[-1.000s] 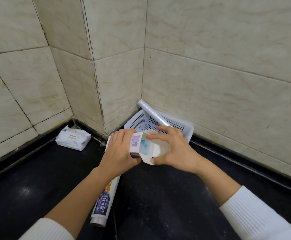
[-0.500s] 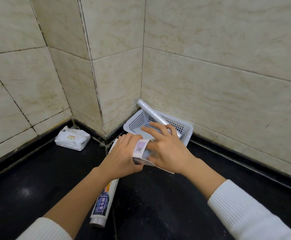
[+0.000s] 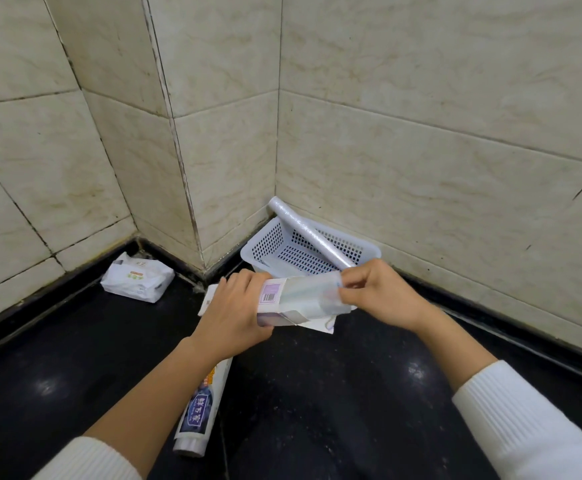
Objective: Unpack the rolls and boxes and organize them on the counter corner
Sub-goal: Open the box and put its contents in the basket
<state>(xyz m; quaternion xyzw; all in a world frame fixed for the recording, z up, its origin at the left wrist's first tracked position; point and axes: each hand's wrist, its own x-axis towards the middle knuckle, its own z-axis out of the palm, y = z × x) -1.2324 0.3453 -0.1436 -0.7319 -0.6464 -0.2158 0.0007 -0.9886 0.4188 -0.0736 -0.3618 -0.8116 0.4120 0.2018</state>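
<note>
Hiding most of long carton (image 3: 213,299) beneath it, left hand (image 3: 232,320) clamps small box (image 3: 284,304) above black tabletop (image 3: 317,410). Right hand (image 3: 379,294) fingers (image 3: 348,284) pinch translucent roll (image 3: 313,294) at box mouth (contents blurred). Foil roll (image 3: 308,237) leans in white basket (image 3: 265,245) at corner.

A barcode sits on the small purple-and-white cardboard box (image 3: 275,299); the long white toothpaste tube (image 3: 197,410) bears large Chinese characters, too blurred to read.

black counter (image 3: 317,410): white basket (image 3: 265,244) in corner, wipes pack (image 3: 137,282), toothpaste tube (image 3: 197,414).
</note>
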